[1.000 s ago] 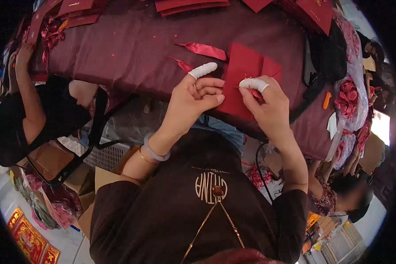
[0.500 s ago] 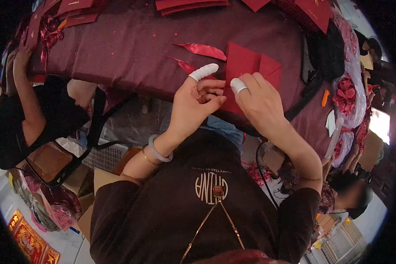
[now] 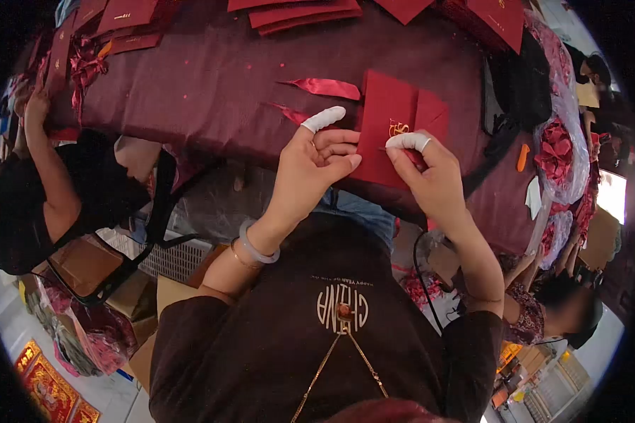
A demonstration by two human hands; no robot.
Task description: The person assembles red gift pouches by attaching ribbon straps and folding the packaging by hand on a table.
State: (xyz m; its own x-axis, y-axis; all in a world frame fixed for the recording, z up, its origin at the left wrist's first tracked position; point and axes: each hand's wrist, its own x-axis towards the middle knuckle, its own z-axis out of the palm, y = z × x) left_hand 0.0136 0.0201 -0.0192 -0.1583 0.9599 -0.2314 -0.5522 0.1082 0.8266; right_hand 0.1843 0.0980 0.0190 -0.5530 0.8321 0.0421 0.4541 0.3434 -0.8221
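A red paper envelope (image 3: 381, 106) with gold print and a folded flap lies near the table edge in front of me. My left hand (image 3: 310, 162) is at its left side, thumb and curled fingers closed at the edge, while the index finger in a white finger cot stretches out. My right hand (image 3: 430, 173) is over the lower right part, thumb and cot-covered index finger pinched just below the gold print. A small tip shows at that pinch, too small to name. Red satin ribbon ends (image 3: 324, 87) stick out left of the envelope.
Stacks of red envelopes (image 3: 307, 17) lie along the far side of the dark red tablecloth (image 3: 190, 84). A black bag (image 3: 522, 77), an orange cutter-like tool (image 3: 523, 157) and wrapped red ribbon flowers (image 3: 554, 151) are at right. Another person's arm (image 3: 49, 162) is at left.
My right hand has turned and shifted slightly right and down, uncovering the gold print, with thumb and index finger now pinched on the envelope's face. My left hand stays nearly in place.
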